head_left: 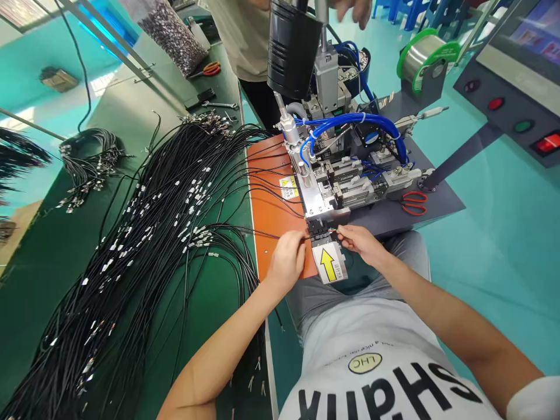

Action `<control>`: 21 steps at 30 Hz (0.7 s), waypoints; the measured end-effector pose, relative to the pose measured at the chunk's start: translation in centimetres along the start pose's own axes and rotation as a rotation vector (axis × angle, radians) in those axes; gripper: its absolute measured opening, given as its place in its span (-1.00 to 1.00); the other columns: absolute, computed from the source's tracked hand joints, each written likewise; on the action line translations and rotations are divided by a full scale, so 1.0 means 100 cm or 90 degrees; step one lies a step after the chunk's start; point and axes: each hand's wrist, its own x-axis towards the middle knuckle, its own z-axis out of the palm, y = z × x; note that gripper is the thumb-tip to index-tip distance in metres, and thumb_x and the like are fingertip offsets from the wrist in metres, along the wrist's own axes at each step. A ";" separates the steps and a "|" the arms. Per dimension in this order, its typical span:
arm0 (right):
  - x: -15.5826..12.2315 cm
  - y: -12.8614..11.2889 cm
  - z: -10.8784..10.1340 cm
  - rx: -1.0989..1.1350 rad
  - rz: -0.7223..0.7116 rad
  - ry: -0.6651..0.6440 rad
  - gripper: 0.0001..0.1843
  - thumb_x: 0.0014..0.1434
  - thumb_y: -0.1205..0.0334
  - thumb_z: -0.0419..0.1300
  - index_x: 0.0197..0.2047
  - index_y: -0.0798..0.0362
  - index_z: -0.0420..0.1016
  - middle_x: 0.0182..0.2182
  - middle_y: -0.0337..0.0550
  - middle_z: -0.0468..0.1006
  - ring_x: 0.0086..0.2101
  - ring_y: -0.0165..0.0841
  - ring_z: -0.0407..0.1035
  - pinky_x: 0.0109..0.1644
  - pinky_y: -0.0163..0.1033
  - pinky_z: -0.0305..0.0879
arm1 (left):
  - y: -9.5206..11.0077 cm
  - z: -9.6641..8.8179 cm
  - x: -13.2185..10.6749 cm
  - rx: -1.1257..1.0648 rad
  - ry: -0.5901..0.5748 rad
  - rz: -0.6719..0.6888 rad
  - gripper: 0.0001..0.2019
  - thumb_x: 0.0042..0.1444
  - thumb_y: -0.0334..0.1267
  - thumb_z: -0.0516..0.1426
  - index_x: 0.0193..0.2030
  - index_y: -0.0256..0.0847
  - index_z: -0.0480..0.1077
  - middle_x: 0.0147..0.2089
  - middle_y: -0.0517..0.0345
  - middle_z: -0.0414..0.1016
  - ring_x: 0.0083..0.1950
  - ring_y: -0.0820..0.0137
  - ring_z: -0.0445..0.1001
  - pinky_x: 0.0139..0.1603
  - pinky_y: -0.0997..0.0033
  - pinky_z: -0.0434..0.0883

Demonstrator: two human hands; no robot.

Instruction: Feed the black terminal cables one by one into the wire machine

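My left hand (287, 261) is closed on a black cable (265, 234), near the front of a metal wire-processing machine (317, 198). That cable trails left toward the bundle on the bench. My right hand (359, 244) pinches the cable's thin end at the right side of the machine's front slot. The gap between my hands spans this slot, just above a white block with a yellow arrow (328, 265). Fingertips partly cover the wire end, so its details are hard to make out. Several other black cables reach across the orange plate (275, 219) into the machine's left side.
A large heap of black cables with white tags (144, 233) covers the green bench (35, 315). Red-handled scissors (413, 203) lie on the machine's base. A solder spool (429, 58) and control panel (516, 111) stand right. Another person (240, 41) stands behind the machine.
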 end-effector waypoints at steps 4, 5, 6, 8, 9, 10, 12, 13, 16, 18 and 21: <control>-0.020 0.013 -0.021 0.021 -0.004 0.045 -0.53 -0.06 -0.14 0.42 -0.28 0.08 0.52 -0.41 -0.21 0.47 -0.55 -0.53 0.23 -0.56 -0.38 0.05 | 0.008 -0.038 -0.048 0.101 -0.199 0.081 -0.79 0.31 -0.39 -0.01 -0.02 -0.20 0.40 -0.13 0.00 0.49 -0.09 0.29 0.44 -0.03 0.23 0.42; -0.024 0.016 -0.024 0.027 -0.003 0.054 -0.55 -0.06 -0.13 0.43 -0.29 0.07 0.52 -0.41 -0.22 0.46 -0.55 -0.52 0.23 -0.56 -0.37 0.07 | 0.010 -0.043 -0.064 0.142 -0.306 0.157 -0.80 0.29 -0.40 0.01 -0.07 -0.20 0.43 -0.19 0.02 0.50 -0.14 0.29 0.43 -0.04 0.22 0.41; -0.028 0.018 -0.027 0.033 -0.003 0.059 -0.56 -0.06 -0.11 0.43 -0.30 0.07 0.51 -0.41 -0.22 0.45 -0.54 -0.52 0.23 -0.54 -0.36 0.10 | 0.012 -0.044 -0.080 0.187 -0.406 0.212 -0.81 0.26 -0.41 0.04 -0.10 -0.22 0.46 -0.19 0.01 0.51 -0.12 0.26 0.44 0.00 0.18 0.39; -0.034 0.021 -0.029 0.045 0.000 0.060 -0.59 -0.05 -0.09 0.44 -0.31 0.06 0.51 -0.41 -0.23 0.44 -0.53 -0.50 0.24 -0.50 -0.35 0.15 | 0.013 -0.040 -0.105 0.301 -0.516 0.217 -0.79 0.18 -0.47 0.09 -0.10 -0.31 0.49 -0.11 -0.14 0.53 -0.01 0.15 0.43 0.13 0.05 0.33; -0.037 0.021 -0.028 0.049 0.001 0.055 -0.60 -0.04 -0.08 0.44 -0.31 0.05 0.51 -0.41 -0.24 0.44 -0.52 -0.50 0.25 -0.48 -0.34 0.18 | 0.012 -0.036 -0.112 0.342 -0.550 0.193 -0.78 0.15 -0.49 0.09 -0.10 -0.36 0.50 -0.10 -0.21 0.53 0.02 0.10 0.43 0.15 -0.01 0.31; -0.039 0.020 -0.028 0.052 0.001 0.050 -0.61 -0.04 -0.07 0.44 -0.32 0.04 0.52 -0.41 -0.25 0.43 -0.51 -0.50 0.25 -0.46 -0.34 0.20 | 0.011 -0.032 -0.115 0.360 -0.575 0.176 -0.79 0.15 -0.50 0.08 -0.14 -0.38 0.51 -0.13 -0.23 0.53 0.00 0.08 0.43 0.13 -0.02 0.31; -0.043 0.018 -0.029 0.056 -0.006 0.047 -0.63 -0.03 -0.06 0.44 -0.33 0.03 0.53 -0.41 -0.25 0.43 -0.50 -0.50 0.26 -0.43 -0.32 0.23 | 0.007 -0.027 -0.110 0.346 -0.612 0.171 -0.82 0.16 -0.49 0.06 -0.24 -0.35 0.51 -0.22 -0.17 0.51 -0.08 0.12 0.44 0.00 0.06 0.37; -0.044 0.017 -0.030 0.054 -0.014 0.051 -0.64 -0.03 -0.07 0.44 -0.33 0.03 0.53 -0.41 -0.25 0.43 -0.50 -0.49 0.26 -0.41 -0.31 0.24 | 0.006 -0.028 -0.104 0.330 -0.620 0.183 -0.83 0.16 -0.48 0.07 -0.29 -0.31 0.50 -0.25 -0.12 0.50 -0.11 0.16 0.45 -0.08 0.13 0.39; -0.048 0.014 -0.035 0.042 -0.037 0.069 -0.65 -0.01 -0.08 0.43 -0.34 0.01 0.53 -0.40 -0.23 0.45 -0.49 -0.46 0.26 -0.39 -0.27 0.24 | 0.014 -0.043 -0.078 0.255 -0.632 0.173 -0.95 0.12 -0.38 0.17 -0.28 -0.24 0.47 -0.23 -0.01 0.48 -0.14 0.22 0.46 -0.17 0.26 0.40; -0.049 0.014 -0.038 0.037 -0.035 0.071 -0.65 -0.01 -0.08 0.42 -0.35 0.00 0.53 -0.40 -0.22 0.45 -0.48 -0.45 0.26 -0.39 -0.27 0.23 | 0.024 -0.057 -0.063 0.129 -0.632 0.135 -0.90 0.15 -0.28 0.19 -0.18 -0.18 0.46 -0.19 0.05 0.48 -0.13 0.27 0.47 -0.15 0.31 0.43; -0.049 0.015 -0.035 0.034 -0.037 0.065 -0.64 0.00 -0.10 0.41 -0.34 0.00 0.52 -0.41 -0.23 0.43 -0.48 -0.45 0.24 -0.39 -0.28 0.21 | 0.035 -0.065 -0.045 -0.005 -0.490 0.061 -0.76 0.31 -0.26 0.04 0.07 -0.10 0.39 -0.02 0.06 0.48 0.00 0.34 0.47 -0.01 0.36 0.46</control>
